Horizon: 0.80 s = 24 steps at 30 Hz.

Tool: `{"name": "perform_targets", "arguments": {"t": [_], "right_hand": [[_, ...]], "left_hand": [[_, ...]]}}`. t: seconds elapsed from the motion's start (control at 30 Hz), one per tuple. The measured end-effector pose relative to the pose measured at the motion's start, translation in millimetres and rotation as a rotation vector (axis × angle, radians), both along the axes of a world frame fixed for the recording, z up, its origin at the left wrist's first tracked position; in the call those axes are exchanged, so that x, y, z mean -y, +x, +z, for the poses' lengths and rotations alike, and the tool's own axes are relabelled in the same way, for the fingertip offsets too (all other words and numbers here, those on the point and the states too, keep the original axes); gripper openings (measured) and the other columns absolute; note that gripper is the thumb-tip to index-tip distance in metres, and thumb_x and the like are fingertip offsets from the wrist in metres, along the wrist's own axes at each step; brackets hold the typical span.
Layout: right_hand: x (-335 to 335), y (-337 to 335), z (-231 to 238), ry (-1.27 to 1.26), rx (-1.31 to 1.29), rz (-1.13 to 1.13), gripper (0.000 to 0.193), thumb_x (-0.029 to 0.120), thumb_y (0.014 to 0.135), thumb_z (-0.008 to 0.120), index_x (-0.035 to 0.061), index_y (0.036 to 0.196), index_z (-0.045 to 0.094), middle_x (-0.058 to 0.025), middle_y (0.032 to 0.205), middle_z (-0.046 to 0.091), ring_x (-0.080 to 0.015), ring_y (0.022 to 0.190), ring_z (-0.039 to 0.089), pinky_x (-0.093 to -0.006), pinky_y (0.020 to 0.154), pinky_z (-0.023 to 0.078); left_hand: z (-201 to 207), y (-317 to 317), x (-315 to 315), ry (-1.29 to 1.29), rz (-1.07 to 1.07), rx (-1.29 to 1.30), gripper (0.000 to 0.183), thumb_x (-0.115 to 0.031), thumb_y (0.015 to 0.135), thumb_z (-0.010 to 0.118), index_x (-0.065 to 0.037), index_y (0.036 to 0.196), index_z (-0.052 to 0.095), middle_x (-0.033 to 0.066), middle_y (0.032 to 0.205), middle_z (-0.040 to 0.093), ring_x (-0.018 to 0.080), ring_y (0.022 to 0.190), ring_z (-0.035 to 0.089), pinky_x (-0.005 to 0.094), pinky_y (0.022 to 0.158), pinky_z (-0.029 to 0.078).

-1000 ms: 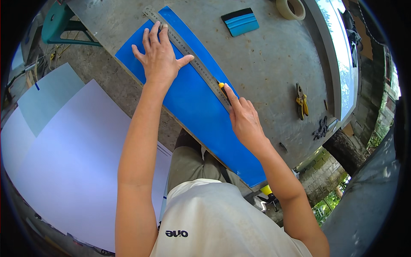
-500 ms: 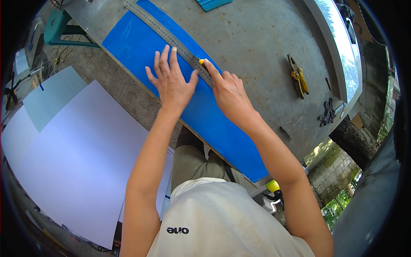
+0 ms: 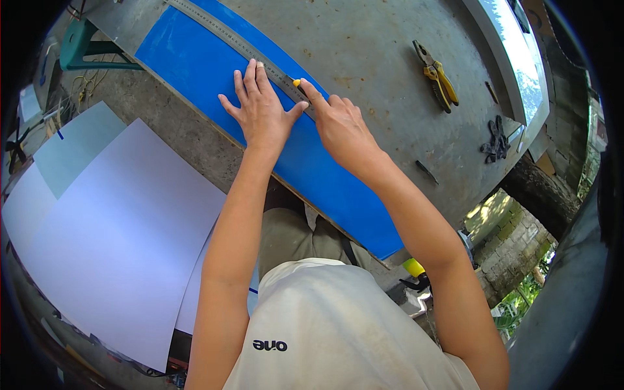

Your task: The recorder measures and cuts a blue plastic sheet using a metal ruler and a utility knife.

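Note:
A long blue sheet (image 3: 325, 185) lies slantwise along the near edge of the table, with a steel ruler (image 3: 214, 28) flat on it. My left hand (image 3: 265, 120) is open, its fingers spread over the blue sheet and its fingertips at the ruler's near edge. In my right hand (image 3: 344, 127) is a utility knife (image 3: 297, 83) with a yellow end; most of its body is hidden under the fingers. The forefinger stretches along the knife, whose tip is at the ruler's far edge.
Pliers (image 3: 439, 78) with yellow handles, a black glove-like bundle (image 3: 496, 140) and a thin dark piece (image 3: 427, 171) lie on the grey metal table (image 3: 364, 39). Large white sheets (image 3: 123, 247) are at the lower left. A green stool (image 3: 81, 45) stands past the table's left edge.
The view has shifted, so the table and its things appear higher and farther left. Against the sheet, both hands and the knife seem slightly farther along the ruler toward its near right end.

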State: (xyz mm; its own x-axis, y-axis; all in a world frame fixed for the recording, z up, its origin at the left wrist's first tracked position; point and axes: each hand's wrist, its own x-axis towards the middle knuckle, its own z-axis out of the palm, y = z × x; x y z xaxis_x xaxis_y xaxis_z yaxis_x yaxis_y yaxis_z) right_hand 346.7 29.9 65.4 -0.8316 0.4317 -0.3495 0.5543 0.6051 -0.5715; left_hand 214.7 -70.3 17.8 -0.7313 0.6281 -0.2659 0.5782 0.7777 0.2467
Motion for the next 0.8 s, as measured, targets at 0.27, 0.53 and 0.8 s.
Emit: {"name": "perform_targets", "arguments": {"t": [0.27, 0.53, 0.8], "right_hand": [[13, 124, 14, -0.036, 0.104, -0.014, 0.068, 0.001, 0.101, 0.055, 0.0192, 0.164, 0.038, -0.0181, 0.101, 0.060, -0.0374, 0.095, 0.059, -0.0495, 0.091, 0.047], [21, 146, 4, 0.003, 0.009, -0.034, 0.072, -0.003, 0.094, 0.058, 0.0146, 0.162, 0.043, -0.0195, 0.101, 0.063, -0.0374, 0.097, 0.062, -0.0501, 0.096, 0.048], [25, 154, -14, 0.087, -0.040, -0.019, 0.070, 0.003, 0.098, 0.060, 0.0176, 0.164, 0.040, -0.0200, 0.106, 0.065, -0.0386, 0.103, 0.063, -0.0492, 0.092, 0.049]], "left_hand": [[-8, 2, 3, -0.007, -0.010, -0.070, 0.114, -0.065, 0.078, 0.085, -0.010, 0.164, 0.033, 0.0057, 0.173, 0.025, 0.0330, 0.162, 0.019, 0.0745, 0.124, 0.011], [-15, 80, 21, 0.109, -0.013, -0.191, 0.094, -0.054, 0.090, 0.076, -0.010, 0.162, 0.035, 0.0086, 0.168, 0.031, 0.0349, 0.160, 0.021, 0.0718, 0.124, 0.012], [1, 179, 27, 0.057, -0.048, 0.013, 0.117, -0.055, 0.075, 0.089, -0.007, 0.163, 0.030, 0.0090, 0.171, 0.029, 0.0359, 0.162, 0.017, 0.0738, 0.123, 0.010]]}}
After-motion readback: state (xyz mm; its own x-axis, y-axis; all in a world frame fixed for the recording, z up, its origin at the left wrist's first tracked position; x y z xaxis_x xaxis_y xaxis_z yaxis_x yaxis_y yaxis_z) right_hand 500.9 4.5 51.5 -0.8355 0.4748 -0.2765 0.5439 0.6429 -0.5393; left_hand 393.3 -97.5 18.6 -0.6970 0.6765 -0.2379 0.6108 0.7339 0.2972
